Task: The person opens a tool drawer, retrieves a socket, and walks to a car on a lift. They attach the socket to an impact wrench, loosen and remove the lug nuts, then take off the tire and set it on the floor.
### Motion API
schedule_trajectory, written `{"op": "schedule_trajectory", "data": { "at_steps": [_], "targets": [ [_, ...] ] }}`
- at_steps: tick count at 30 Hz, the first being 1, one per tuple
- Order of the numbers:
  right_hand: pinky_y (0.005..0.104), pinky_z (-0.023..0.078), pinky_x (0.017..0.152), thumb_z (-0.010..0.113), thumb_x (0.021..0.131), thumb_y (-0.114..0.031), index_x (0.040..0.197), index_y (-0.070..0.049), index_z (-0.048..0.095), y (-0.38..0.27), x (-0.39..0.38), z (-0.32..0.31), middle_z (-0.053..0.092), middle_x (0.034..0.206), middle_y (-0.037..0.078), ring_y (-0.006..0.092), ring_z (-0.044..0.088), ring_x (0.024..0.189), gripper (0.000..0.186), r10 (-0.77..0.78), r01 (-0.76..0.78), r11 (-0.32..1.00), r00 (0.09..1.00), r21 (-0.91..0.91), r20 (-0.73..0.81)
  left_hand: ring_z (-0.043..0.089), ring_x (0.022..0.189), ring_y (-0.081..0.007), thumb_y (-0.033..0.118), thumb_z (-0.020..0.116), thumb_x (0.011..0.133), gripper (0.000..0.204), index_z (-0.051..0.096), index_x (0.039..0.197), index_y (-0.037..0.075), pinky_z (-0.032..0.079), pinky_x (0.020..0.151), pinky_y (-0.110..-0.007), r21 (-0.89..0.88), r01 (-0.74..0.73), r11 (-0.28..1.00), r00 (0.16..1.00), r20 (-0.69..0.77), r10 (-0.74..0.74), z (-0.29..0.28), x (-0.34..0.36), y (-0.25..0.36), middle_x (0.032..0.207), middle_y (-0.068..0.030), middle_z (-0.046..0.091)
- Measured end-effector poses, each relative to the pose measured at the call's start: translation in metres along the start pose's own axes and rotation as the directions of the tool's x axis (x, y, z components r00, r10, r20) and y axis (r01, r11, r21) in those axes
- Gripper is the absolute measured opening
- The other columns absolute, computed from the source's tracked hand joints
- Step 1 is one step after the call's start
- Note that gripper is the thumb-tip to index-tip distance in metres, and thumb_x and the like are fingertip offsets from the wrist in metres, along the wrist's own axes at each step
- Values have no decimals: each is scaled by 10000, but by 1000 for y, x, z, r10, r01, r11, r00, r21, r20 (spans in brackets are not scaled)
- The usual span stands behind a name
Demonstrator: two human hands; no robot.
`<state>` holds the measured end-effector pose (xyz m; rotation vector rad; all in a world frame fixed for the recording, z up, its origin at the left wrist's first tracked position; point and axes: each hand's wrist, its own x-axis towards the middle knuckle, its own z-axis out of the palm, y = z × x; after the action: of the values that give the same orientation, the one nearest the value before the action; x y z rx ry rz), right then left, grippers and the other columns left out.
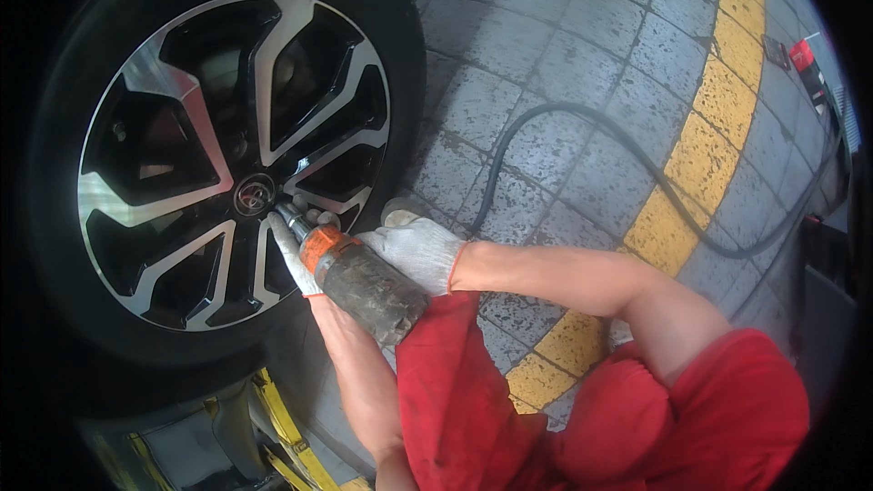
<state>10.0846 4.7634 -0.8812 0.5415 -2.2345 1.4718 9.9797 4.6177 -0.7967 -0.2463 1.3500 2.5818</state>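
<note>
A large car wheel with a silver-and-black alloy rim [150, 77] and black tyre [405, 64] stands at the left. An impact wrench [368, 295] with a worn dark body and orange front collar points at the rim, its socket end just right of the round centre cap [254, 195]. My left hand [293, 255], in a white knit glove, closes around the tool's front by the socket. My right hand [414, 245], gloved too, grips the wrench from its right side; the handle is mostly hidden. Whether the socket sits on a wheel nut is hidden by my fingers.
A dark air hose [564, 107] curves from beside my right hand over grey floor tiles and across a yellow stripe [700, 159]. Yellow metal bars [289, 418] stand below the wheel. A red-and-black object [805, 59] lies at the far right. My red-clad legs [455, 391] are close below the wrench.
</note>
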Motion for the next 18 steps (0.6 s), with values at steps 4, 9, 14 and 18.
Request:
{"op": "schedule_trajectory", "data": {
  "at_steps": [4,9,14,18],
  "targets": [
    [471,582,771,735,810,-279,1322,5,561,-5,0,-13,710,1013,206,387,733,891,610,44,-37,997,995,-69,92,675,730,-180,430,629,1046,321,681,1151,132,586,649,-339,-17,13,1000,999,33,-12,1,-4,-1,980,-32,749],
    [461,600,789,677,873,-238,1323,-21,587,-9,0,-37,714,1029,193,365,734,933,507,94,-76,988,985,-133,142,695,847,-179,428,657,1030,380,659,1208,93,601,728,-335,-89,30,996,994,109,-20,-2,-5,0,1028,-55,729],
    [458,603,732,667,871,-197,1340,-65,608,-8,-3,-54,697,1088,167,355,733,897,491,68,-38,988,977,-147,200,704,876,-183,356,665,1031,314,662,1190,86,606,729,-341,-135,2,991,997,82,9,3,-10,-1,1067,-85,714],
    [457,600,788,690,863,-232,1269,-52,614,-6,-8,-60,713,996,170,341,736,941,451,48,-5,983,973,-185,227,708,904,-203,292,653,1035,260,649,1160,65,610,730,-347,-126,6,992,995,96,6,4,-10,0,1091,-105,707]
  ]
}}
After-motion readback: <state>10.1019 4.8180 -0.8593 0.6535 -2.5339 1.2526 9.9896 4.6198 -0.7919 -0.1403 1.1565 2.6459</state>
